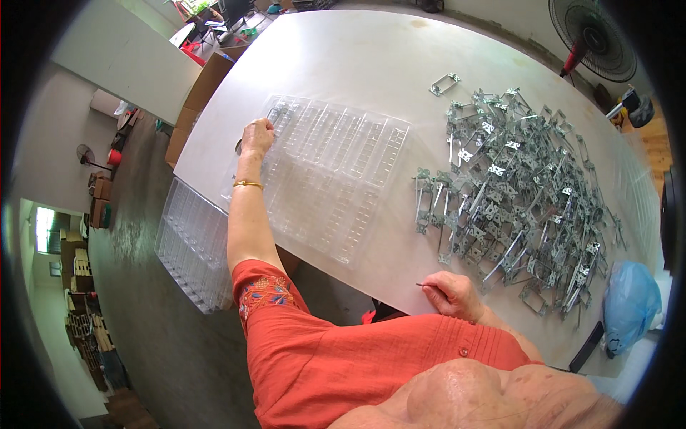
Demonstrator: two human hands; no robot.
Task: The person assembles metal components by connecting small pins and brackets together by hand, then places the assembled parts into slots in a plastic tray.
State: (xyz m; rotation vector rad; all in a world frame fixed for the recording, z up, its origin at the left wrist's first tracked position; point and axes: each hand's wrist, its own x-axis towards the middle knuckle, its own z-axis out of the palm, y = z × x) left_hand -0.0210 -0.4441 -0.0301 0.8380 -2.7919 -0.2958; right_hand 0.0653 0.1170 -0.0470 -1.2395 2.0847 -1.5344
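Note:
A clear plastic compartment tray [325,182] lies on the white table in front of me. My left hand [256,137] is closed at its far left corner, and whatever is between the fingers is hidden. A grey metal bracket [282,113] seems to lie in the tray's corner compartment beside those fingers. A small dark object [238,146] shows next to the left wrist, too little of it to name. Close to the table's near edge, my right hand [454,294] is closed in a pinch, with a thin dark pin-like piece [421,284] sticking out of it.
A big heap of metal brackets [522,193] covers the table's right side, with one loose bracket [444,84] beyond it. More clear trays [191,239] are stacked low at the left. A blue plastic bag [630,304] and a standing fan [593,39] are at the right.

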